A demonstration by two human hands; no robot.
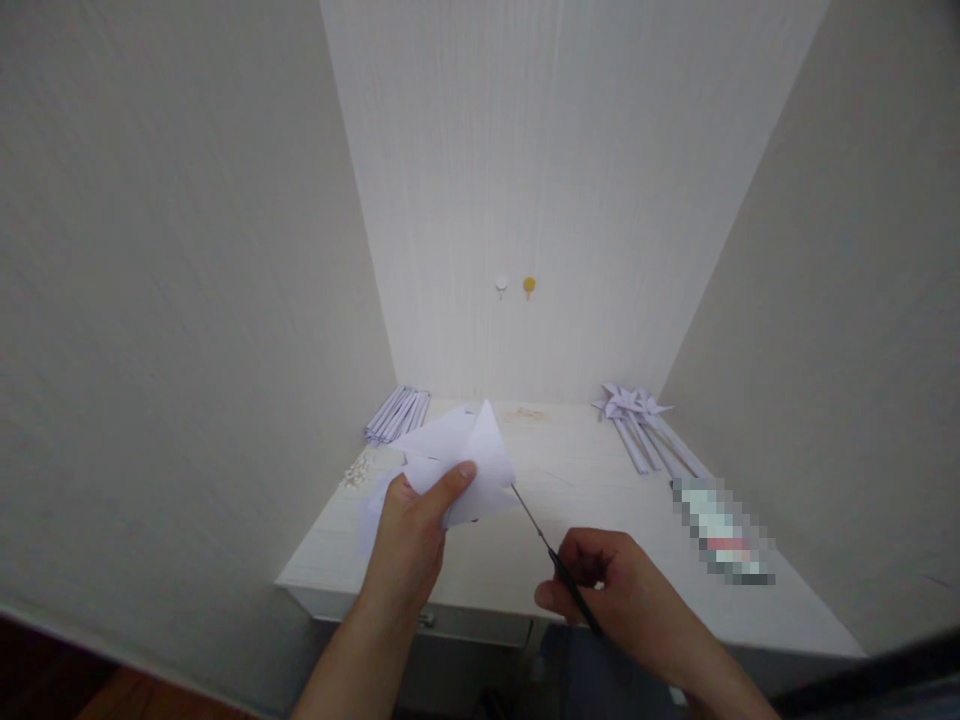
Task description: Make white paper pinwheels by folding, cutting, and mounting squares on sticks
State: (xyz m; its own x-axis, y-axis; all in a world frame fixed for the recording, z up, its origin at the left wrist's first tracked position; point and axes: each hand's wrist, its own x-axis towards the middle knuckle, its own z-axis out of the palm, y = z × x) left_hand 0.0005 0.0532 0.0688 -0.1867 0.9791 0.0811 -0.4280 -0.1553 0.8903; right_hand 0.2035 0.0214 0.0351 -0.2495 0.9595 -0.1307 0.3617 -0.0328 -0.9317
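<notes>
Head cam: left hand [412, 520] has thumb and fingers clamped on the folded white paper [491, 450], held up over the table [495, 575], and the right hand [619, 590] has its fingers closed around the black-handled scissors [564, 572], tips right at the paper's right edge. Biggest worry imo: a cut running too far, since only one thumb pins that fold and a slip would let the layers shift. Paper's got no backing either, so it could buckle and tear. Left thumb's close to the blade line too, so a careless snip might nick it.
</notes>
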